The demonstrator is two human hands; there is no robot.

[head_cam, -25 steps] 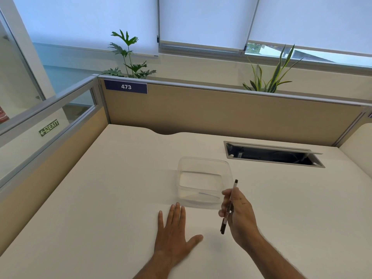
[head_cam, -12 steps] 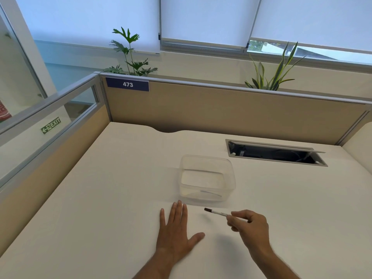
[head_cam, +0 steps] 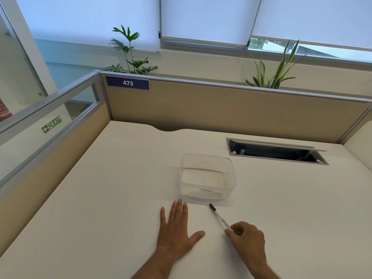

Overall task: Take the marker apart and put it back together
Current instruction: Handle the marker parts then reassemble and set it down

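Observation:
A thin white marker [head_cam: 219, 216] with a dark cap lies slanted low over the cream desk, its capped end pointing up-left toward the tub. My right hand [head_cam: 248, 240] pinches its near end between thumb and fingertips. My left hand [head_cam: 175, 228] rests flat, palm down, fingers spread on the desk just left of the marker, touching nothing else.
A clear plastic tub [head_cam: 207, 176] stands just beyond both hands. An open cable hatch [head_cam: 275, 151] is cut into the desk at the back right. Beige partition walls [head_cam: 221, 109] close the desk at the back and left.
My right hand has turned the marker from upright to nearly flat and lowered it toward the desk, shifting down and right. The left hand has stayed flat in place.

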